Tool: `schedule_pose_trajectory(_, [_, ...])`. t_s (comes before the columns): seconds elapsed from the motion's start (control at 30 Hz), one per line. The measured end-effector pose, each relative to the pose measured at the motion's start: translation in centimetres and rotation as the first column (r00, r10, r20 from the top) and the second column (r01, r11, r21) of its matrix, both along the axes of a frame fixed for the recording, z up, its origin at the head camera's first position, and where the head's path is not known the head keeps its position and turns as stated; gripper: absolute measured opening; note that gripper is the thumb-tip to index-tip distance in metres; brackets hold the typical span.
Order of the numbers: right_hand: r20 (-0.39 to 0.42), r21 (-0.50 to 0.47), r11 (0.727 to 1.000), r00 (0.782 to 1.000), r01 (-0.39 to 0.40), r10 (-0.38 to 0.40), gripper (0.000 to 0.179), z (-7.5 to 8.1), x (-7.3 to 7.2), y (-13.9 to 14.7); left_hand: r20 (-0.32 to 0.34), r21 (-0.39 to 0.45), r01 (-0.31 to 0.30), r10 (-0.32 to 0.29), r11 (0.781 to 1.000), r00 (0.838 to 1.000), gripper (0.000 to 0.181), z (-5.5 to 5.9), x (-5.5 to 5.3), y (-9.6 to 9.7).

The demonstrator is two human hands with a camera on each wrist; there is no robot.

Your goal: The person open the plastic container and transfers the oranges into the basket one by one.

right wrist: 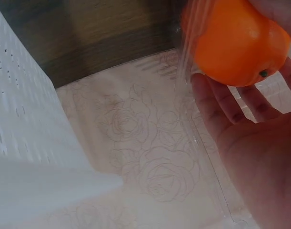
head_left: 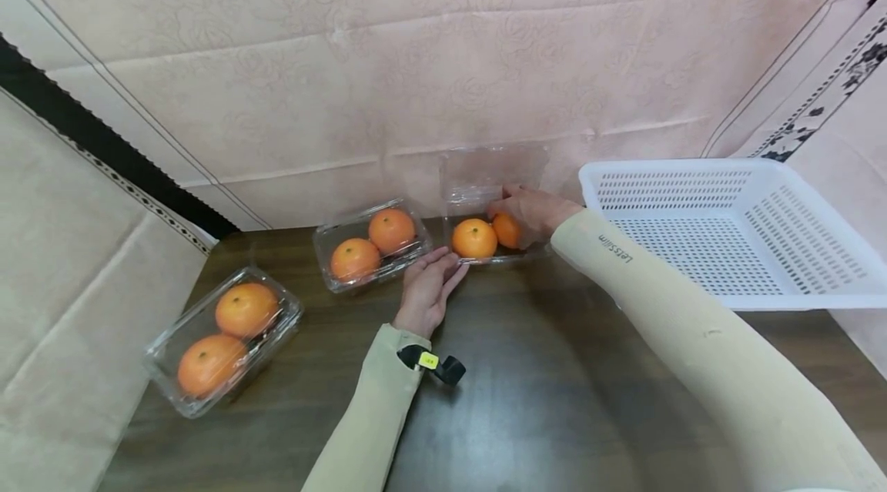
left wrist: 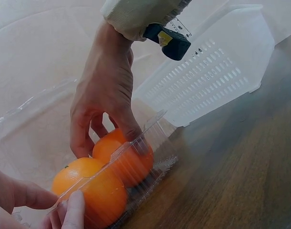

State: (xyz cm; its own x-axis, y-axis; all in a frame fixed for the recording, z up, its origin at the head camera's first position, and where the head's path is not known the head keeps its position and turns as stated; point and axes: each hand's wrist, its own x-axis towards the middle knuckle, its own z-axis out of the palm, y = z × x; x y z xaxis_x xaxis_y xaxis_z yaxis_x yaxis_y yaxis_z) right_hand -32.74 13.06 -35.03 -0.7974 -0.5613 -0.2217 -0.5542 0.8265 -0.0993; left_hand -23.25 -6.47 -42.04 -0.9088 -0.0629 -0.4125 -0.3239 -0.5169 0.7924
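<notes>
An open clear plastic clamshell box [head_left: 514, 253] stands near the back edge of the table, its lid [head_left: 493, 169] raised against the cloth. Inside sit two oranges side by side. My right hand [head_left: 530, 211] reaches in from above and grips the right orange [left wrist: 124, 157], fingers and thumb curled around it. The left orange [head_left: 474, 238] rests beside it, untouched by that hand. At the box's front left corner, my left hand [head_left: 426, 288] pinches the rim between thumb and finger, as the left wrist view shows.
Two closed clear boxes, one near [head_left: 222, 349] and one farther back [head_left: 370, 246], each hold two oranges to the left. A white perforated basket [head_left: 734, 234] stands at the right. Patterned cloth [head_left: 416, 76] hangs behind the dark wooden table [head_left: 513, 399].
</notes>
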Motion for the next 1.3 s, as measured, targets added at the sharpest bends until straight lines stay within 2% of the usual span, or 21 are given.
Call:
schedule_pose_trajectory(0.37, [0.016, 0.009, 1.000, 1.000, 0.016, -0.016, 0.060, 1.1, 0.5, 0.2, -0.003, -0.007, 0.013, -0.013, 1.000, 1.000, 0.038, 0.0, -0.1, 0.1])
schedule_pose_trajectory(0.7, [-0.008, -0.012, 1.000, 1.000, -0.022, 0.022, 0.064, 2.1, 0.6, 0.7, -0.008, -0.015, 0.021, -0.021, 1.000, 1.000, 0.038, 0.2, -0.1, 0.1])
schedule_pose_trajectory(1.03, [0.037, 0.020, 1.000, 0.999, -0.021, 0.020, 0.063, 2.3, 1.2, 0.4, 0.008, -0.014, 0.020, -0.020, 1.000, 1.000, 0.037, -0.2, 0.2, -0.2])
schedule_pose_trajectory(1.3, [-0.034, 0.060, 0.998, 0.999, -0.035, 0.037, 0.063, 3.0, 1.2, 0.7, 0.011, -0.012, 0.015, -0.015, 1.000, 1.000, 0.040, -0.1, 0.0, 0.0])
